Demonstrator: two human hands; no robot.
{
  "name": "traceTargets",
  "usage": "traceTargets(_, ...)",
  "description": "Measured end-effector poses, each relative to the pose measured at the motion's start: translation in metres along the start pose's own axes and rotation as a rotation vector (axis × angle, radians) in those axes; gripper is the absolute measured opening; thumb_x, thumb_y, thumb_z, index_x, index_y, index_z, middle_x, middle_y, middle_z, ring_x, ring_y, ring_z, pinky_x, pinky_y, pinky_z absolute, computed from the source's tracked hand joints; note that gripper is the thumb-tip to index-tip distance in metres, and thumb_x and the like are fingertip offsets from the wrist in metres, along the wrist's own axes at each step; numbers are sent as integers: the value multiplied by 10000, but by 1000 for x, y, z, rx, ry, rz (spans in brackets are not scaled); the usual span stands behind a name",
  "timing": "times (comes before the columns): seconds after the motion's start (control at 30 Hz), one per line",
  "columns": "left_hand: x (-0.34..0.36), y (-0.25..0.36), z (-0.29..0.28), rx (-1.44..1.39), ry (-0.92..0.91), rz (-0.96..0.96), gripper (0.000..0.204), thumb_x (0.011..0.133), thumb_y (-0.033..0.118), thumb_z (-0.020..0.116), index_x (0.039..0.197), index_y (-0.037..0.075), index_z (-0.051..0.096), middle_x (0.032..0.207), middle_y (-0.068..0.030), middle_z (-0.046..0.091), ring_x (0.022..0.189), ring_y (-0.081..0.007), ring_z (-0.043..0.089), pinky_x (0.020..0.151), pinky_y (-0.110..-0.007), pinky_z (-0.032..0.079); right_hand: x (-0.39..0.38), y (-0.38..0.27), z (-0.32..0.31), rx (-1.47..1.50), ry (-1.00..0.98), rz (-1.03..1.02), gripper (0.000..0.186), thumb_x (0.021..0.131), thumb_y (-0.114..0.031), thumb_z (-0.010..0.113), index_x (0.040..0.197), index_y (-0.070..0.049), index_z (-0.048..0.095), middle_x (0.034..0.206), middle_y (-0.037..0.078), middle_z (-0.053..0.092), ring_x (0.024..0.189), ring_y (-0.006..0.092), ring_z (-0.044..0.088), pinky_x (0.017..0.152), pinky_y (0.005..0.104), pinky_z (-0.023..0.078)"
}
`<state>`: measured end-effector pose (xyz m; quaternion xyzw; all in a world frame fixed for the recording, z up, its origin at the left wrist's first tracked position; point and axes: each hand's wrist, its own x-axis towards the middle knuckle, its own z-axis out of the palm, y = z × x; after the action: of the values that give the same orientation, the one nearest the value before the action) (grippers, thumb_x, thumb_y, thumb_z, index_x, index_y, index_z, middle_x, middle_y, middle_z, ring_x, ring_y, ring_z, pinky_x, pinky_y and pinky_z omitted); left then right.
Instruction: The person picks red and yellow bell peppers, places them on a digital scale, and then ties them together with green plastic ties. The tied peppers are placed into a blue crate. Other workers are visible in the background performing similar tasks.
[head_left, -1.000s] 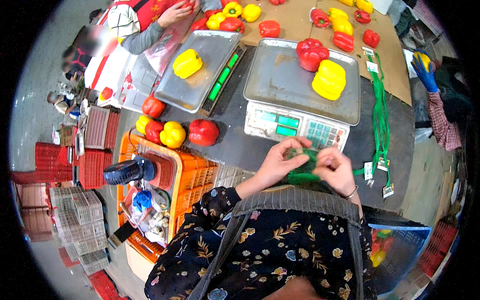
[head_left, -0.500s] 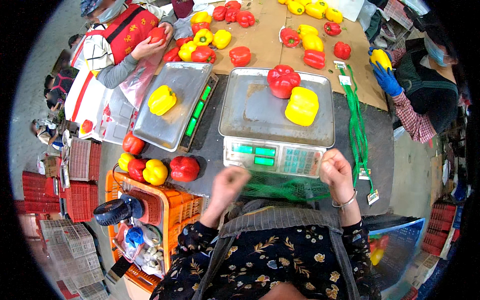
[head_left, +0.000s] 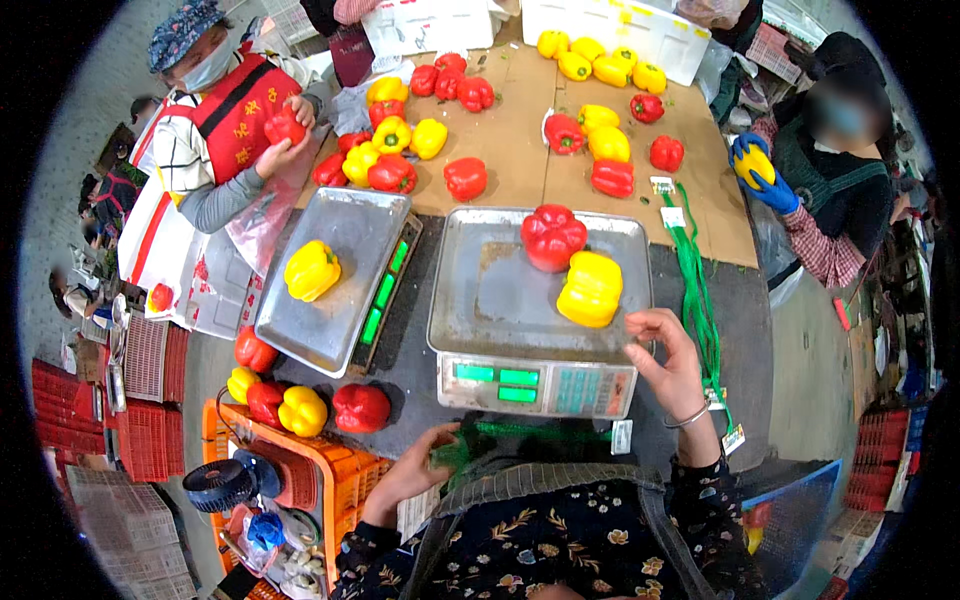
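My left hand (head_left: 413,468) is closed on one end of a green mesh bag (head_left: 540,431), which stretches to the right in front of the scale. A white tag (head_left: 621,437) sits at the bag's other end. Over the right front corner of the scale (head_left: 470,310), my right hand (head_left: 668,362) is open, thumb and fingers apart, with nothing in it. Just beyond its fingertips, a yellow bell pepper (head_left: 590,289) rests on the metal pan, touching a red bell pepper (head_left: 553,238) behind it.
A second scale (head_left: 345,215) at left carries a yellow pepper (head_left: 312,270). More green mesh bags (head_left: 697,300) lie at right. Several peppers (head_left: 361,408) line the near left edge above an orange crate (head_left: 345,470). Two co-workers each hold a pepper, one red (head_left: 285,127), one yellow (head_left: 752,163).
My right hand has let go of the mesh bag, opened and moved towards the yellow pepper on the scale. My left hand has moved left and nearer me with the bag. The view has tilted upward.
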<state>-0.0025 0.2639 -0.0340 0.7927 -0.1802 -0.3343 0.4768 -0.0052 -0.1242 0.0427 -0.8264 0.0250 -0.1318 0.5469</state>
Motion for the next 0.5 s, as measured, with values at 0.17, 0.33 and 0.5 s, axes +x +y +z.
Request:
traceTargets(0.17, 9, 58, -32, -231, -81, 110, 670, 732, 88, 600, 1367, 85, 385, 1421, -118, 344, 1334, -247, 297, 1091, -359, 216, 25, 4, 13, -343, 102, -188, 727, 614, -126, 798, 1254, -42, 463, 1261, 171, 465, 1168, 346, 452, 995, 415, 378)
traceTargets(0.33, 34, 76, -25, -286, 140, 197, 524, 787, 87, 619, 1291, 72, 476, 1330, -94, 456, 1257, -209, 396, 1050, -341, 286, 54, 9, 27, -428, 29, -196, 937, 538, -182, 849, 1343, -55, 386, 1361, 193, 361, 1230, 385, 384, 1049, 432, 323)
traceTargets(0.5, 45, 65, -5, -186, 127, 150, 391, 844, 62, 617, 1224, 56, 524, 1172, -62, 574, 1097, -169, 537, 965, -324, 408, 59, 24, 36, -435, -5, -170, 953, 528, -190, 855, 1353, -93, 387, 1286, 159, 428, 1167, 360, 452, 996, 396, 393)
